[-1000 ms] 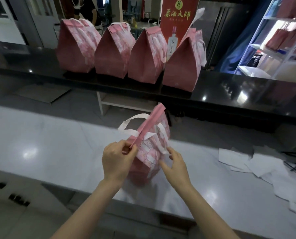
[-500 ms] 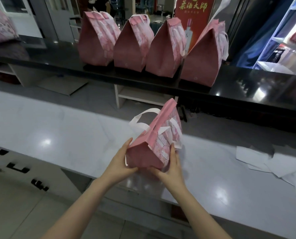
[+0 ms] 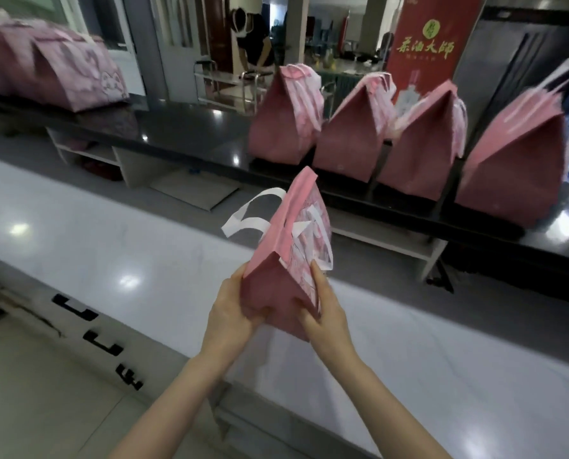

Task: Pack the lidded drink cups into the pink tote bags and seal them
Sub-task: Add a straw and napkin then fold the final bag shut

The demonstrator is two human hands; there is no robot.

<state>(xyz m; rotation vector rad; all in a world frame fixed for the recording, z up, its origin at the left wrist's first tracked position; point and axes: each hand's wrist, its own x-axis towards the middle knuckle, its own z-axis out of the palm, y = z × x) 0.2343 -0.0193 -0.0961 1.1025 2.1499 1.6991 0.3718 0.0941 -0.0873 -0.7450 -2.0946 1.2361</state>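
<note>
Hands: two; the left hand (image 3: 230, 313) and right hand (image 3: 322, 309) are clamping one bag's lower sides.
Held bag: one pink tote bag (image 3: 286, 260), top folded closed, is tilting just above the white counter (image 3: 110, 260).
Beyond the white counter: four closed pink bags (image 3: 352, 137) are standing in a row on a black ledge (image 3: 193, 134).

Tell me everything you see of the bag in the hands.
The pink tote bag looks like soft non-woven fabric: plain end panel, patterned side, white strap handles hanging loose. Its top is folded shut to a ridge. It tilts away over the white counter, gripped at its base by the left hand and right hand.
</note>
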